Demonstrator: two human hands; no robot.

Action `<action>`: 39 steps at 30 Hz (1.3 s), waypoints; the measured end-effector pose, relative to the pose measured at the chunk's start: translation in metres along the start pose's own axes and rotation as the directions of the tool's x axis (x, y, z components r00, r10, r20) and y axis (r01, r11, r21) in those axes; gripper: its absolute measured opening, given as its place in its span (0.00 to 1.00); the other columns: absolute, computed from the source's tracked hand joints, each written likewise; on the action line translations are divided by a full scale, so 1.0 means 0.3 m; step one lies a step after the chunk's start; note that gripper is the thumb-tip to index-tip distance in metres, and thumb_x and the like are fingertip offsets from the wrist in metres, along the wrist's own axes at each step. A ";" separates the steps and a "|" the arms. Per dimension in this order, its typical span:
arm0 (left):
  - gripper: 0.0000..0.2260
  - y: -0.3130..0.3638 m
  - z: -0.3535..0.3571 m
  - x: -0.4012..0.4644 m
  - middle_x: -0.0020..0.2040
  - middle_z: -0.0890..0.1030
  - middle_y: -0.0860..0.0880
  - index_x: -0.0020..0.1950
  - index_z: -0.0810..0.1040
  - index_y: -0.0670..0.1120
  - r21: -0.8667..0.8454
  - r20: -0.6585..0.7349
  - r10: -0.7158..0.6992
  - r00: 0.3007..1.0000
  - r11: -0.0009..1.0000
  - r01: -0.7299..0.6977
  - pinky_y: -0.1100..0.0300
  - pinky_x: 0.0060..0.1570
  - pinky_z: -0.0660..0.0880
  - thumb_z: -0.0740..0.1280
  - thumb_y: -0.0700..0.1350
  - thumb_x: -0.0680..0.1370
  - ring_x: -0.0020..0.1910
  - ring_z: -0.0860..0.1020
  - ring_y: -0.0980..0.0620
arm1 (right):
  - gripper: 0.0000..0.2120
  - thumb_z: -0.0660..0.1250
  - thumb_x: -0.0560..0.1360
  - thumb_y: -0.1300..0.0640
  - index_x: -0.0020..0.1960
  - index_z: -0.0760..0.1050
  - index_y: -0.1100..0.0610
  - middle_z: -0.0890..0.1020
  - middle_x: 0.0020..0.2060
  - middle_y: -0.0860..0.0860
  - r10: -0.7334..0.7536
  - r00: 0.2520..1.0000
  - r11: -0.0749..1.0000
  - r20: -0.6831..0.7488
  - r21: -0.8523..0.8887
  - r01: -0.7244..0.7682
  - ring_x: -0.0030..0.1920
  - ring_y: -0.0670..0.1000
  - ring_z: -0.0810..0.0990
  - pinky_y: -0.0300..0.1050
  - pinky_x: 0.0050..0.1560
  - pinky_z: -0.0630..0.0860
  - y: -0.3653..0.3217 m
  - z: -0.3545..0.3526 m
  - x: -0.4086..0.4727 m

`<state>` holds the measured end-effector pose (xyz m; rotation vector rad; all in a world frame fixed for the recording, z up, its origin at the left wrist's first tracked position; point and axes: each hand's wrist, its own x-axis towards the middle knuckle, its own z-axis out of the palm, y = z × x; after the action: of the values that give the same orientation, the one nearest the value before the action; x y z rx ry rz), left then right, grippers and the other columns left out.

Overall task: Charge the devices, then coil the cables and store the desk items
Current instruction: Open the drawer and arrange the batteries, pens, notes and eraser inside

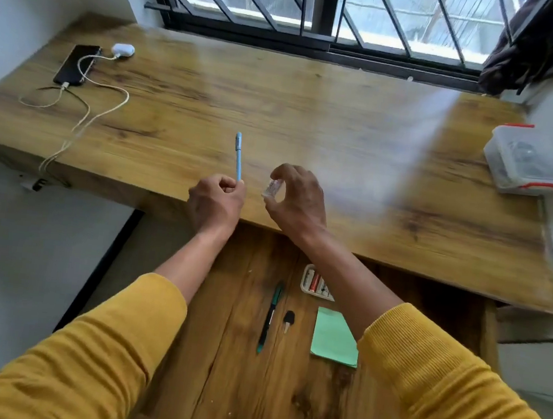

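Observation:
My left hand [215, 202] grips the lower end of a light blue pen [238, 155], which points up and away over the desk's front edge. Beside it my right hand [298, 199] pinches a small clear box [271, 188] between thumb and fingers. At the desk's far left a black phone [77, 64] and a white earbud case [123, 50] lie with pale cables [102, 105] plugged in; the cables trail off the front edge. Below my arms an open drawer [223, 358] holds a dark green pen [269, 317], a small black item [288, 319], a green notepad [334, 338] and a tray of batteries [316, 283].
A clear lidded plastic container [525, 160] with red clips stands at the desk's right end against the wall. The barred window [325, 8] runs along the back. White walls close in both sides of the wooden desk [313, 117].

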<state>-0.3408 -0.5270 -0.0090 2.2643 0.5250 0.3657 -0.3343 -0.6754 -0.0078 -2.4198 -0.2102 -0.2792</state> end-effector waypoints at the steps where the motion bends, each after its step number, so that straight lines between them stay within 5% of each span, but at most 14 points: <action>1: 0.11 -0.002 -0.018 -0.043 0.36 0.86 0.52 0.44 0.86 0.48 -0.008 0.007 0.009 1.000 1.000 -0.009 0.53 0.41 0.84 0.72 0.54 0.78 0.34 0.84 0.53 | 0.18 0.78 0.72 0.60 0.58 0.77 0.57 0.83 0.52 0.55 0.007 1.000 1.000 -0.002 -0.003 -0.007 0.53 0.55 0.79 0.44 0.48 0.74 -0.003 -0.014 -0.033; 7: 0.10 -0.027 -0.094 -0.294 0.35 0.84 0.57 0.41 0.83 0.53 -0.090 0.113 0.088 0.990 0.993 -0.078 0.49 0.44 0.84 0.72 0.57 0.78 0.35 0.84 0.54 | 0.19 0.78 0.72 0.60 0.58 0.74 0.56 0.81 0.50 0.54 0.074 0.997 0.997 -0.011 -0.013 -0.074 0.47 0.51 0.77 0.34 0.42 0.65 0.008 -0.089 -0.255; 12: 0.06 -0.077 -0.112 -0.498 0.38 0.83 0.56 0.47 0.84 0.51 -0.125 0.246 0.170 0.954 0.982 -0.143 0.52 0.43 0.85 0.74 0.51 0.80 0.37 0.83 0.59 | 0.20 0.79 0.71 0.58 0.57 0.73 0.54 0.80 0.48 0.52 0.146 0.989 0.989 0.002 0.000 -0.146 0.46 0.51 0.80 0.39 0.42 0.75 0.022 -0.137 -0.458; 18: 0.05 -0.181 -0.103 -0.708 0.38 0.83 0.56 0.45 0.85 0.49 -0.086 0.416 0.129 0.900 0.991 -0.102 0.55 0.42 0.85 0.77 0.50 0.78 0.38 0.82 0.59 | 0.21 0.81 0.69 0.60 0.57 0.75 0.54 0.82 0.50 0.51 0.228 0.974 0.973 0.010 -0.028 -0.228 0.47 0.49 0.82 0.31 0.41 0.73 0.052 -0.137 -0.696; 25: 0.05 -0.272 -0.101 -0.873 0.39 0.83 0.53 0.44 0.83 0.50 0.006 0.574 0.078 0.815 0.995 -0.100 0.61 0.39 0.84 0.77 0.46 0.78 0.37 0.82 0.58 | 0.19 0.78 0.71 0.61 0.55 0.73 0.51 0.80 0.47 0.48 0.271 0.958 0.961 0.098 -0.089 -0.262 0.45 0.48 0.81 0.44 0.43 0.83 0.082 -0.118 -0.921; 32: 0.06 -0.349 -0.088 -0.943 0.40 0.82 0.52 0.45 0.82 0.48 0.126 0.660 0.000 0.751 0.986 -0.111 0.70 0.32 0.77 0.78 0.47 0.77 0.37 0.82 0.57 | 0.18 0.79 0.72 0.63 0.57 0.75 0.54 0.82 0.48 0.51 0.303 0.934 0.951 0.188 -0.118 -0.285 0.44 0.48 0.80 0.35 0.42 0.77 0.114 -0.081 -1.038; 39: 0.09 -0.401 -0.046 -0.975 0.46 0.82 0.51 0.48 0.79 0.49 0.195 0.668 -0.053 0.742 0.975 -0.105 0.69 0.34 0.73 0.79 0.46 0.76 0.44 0.82 0.53 | 0.18 0.78 0.74 0.61 0.59 0.74 0.55 0.82 0.53 0.53 0.319 0.912 0.946 0.259 -0.146 -0.289 0.53 0.53 0.82 0.46 0.54 0.82 0.136 -0.044 -1.087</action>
<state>-0.6330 -0.5830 -0.1173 2.4070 0.1477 -0.5317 -0.6415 -0.7399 -0.1063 -2.5446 0.0621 0.2012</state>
